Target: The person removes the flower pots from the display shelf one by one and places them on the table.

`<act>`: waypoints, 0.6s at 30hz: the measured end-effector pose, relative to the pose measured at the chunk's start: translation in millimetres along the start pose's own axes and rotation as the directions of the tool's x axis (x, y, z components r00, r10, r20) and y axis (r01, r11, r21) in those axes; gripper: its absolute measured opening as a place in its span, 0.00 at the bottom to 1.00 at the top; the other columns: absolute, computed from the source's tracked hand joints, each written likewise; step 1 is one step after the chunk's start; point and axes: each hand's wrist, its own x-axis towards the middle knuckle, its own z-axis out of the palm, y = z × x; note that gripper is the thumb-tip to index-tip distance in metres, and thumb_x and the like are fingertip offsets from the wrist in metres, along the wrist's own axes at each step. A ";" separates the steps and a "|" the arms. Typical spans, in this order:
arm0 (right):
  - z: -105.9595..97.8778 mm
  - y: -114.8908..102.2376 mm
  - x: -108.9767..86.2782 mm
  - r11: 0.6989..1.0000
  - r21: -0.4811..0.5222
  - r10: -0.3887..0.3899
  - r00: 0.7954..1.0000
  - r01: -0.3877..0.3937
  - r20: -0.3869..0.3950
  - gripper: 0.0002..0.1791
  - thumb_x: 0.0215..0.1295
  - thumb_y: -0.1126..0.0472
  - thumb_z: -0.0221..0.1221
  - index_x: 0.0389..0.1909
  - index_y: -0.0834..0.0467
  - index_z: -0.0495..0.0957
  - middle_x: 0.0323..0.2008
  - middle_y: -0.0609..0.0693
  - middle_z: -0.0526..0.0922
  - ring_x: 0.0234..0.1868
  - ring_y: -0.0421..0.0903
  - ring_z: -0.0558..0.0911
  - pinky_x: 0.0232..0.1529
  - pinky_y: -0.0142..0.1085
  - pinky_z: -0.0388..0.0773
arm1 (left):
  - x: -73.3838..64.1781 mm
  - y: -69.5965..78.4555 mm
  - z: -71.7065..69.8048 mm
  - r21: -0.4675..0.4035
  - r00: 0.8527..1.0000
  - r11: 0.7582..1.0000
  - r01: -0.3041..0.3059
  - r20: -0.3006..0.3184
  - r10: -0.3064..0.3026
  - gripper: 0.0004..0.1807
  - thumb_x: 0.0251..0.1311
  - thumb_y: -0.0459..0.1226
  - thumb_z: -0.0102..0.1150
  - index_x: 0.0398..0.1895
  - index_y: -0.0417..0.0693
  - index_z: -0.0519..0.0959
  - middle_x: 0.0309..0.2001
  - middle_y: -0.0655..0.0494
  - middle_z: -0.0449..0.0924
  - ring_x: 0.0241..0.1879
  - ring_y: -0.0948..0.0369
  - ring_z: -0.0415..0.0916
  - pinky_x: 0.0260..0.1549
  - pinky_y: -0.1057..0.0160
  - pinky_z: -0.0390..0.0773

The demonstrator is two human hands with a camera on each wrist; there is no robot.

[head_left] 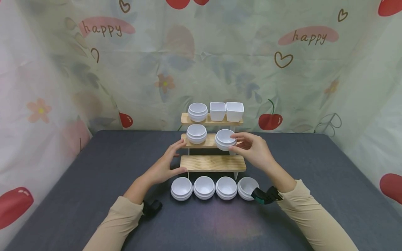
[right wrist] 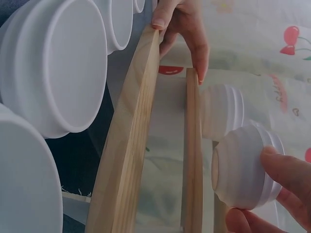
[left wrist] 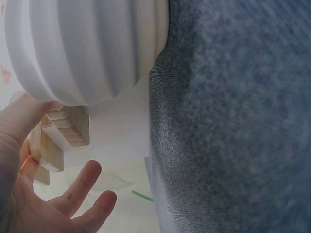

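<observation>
My right hand (head_left: 254,148) pinches a small white ribbed round bowl (head_left: 223,140) at the right of the middle shelf (head_left: 208,141). In the right wrist view, a narrow gap shows between this bowl's base and the shelf board. My left hand (head_left: 164,164) touches the left side of the wooden tiered stand. Its thumb rests at the end of the lowest shelf (head_left: 213,163), and a fingertip reaches the middle shelf's end. Another round bowl (head_left: 196,134) sits on the middle shelf's left. The lowest shelf bears nothing.
On the top shelf (head_left: 185,119) stand a round bowl (head_left: 198,112) and two square bowls (head_left: 217,111). Several round bowls (head_left: 204,188) line the dark table (head_left: 201,226) before the stand. A printed cloth (head_left: 201,76) hangs behind.
</observation>
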 end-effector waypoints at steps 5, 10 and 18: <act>-0.8 -0.8 -1.8 1.000 0.004 0.005 1.000 -0.005 0.008 0.22 0.53 0.60 0.68 0.50 0.59 0.79 0.45 0.59 0.84 0.39 0.51 0.85 0.33 0.23 0.79 | -0.1 -0.6 0.1 -0.004 1.000 1.000 0.002 0.001 -0.002 0.46 0.55 0.37 0.65 0.72 0.49 0.48 0.74 0.46 0.42 0.66 0.43 0.60 0.62 0.44 0.68; -1.9 -1.9 -4.4 1.000 -0.003 0.026 0.999 -0.026 0.018 0.22 0.52 0.60 0.68 0.50 0.57 0.78 0.46 0.58 0.83 0.40 0.50 0.85 0.34 0.24 0.80 | -0.1 -1.1 0.3 -0.001 1.000 1.000 -0.001 0.001 0.001 0.46 0.54 0.37 0.65 0.72 0.49 0.48 0.74 0.46 0.42 0.66 0.45 0.60 0.62 0.44 0.68; -4.4 -0.5 -7.6 1.000 0.005 0.016 1.000 -0.016 0.015 0.22 0.52 0.61 0.68 0.50 0.58 0.78 0.45 0.58 0.83 0.41 0.51 0.85 0.34 0.24 0.80 | -0.5 -1.1 0.7 0.005 1.000 1.000 -0.006 -0.004 0.006 0.46 0.54 0.37 0.65 0.72 0.49 0.48 0.74 0.46 0.43 0.66 0.44 0.61 0.61 0.45 0.69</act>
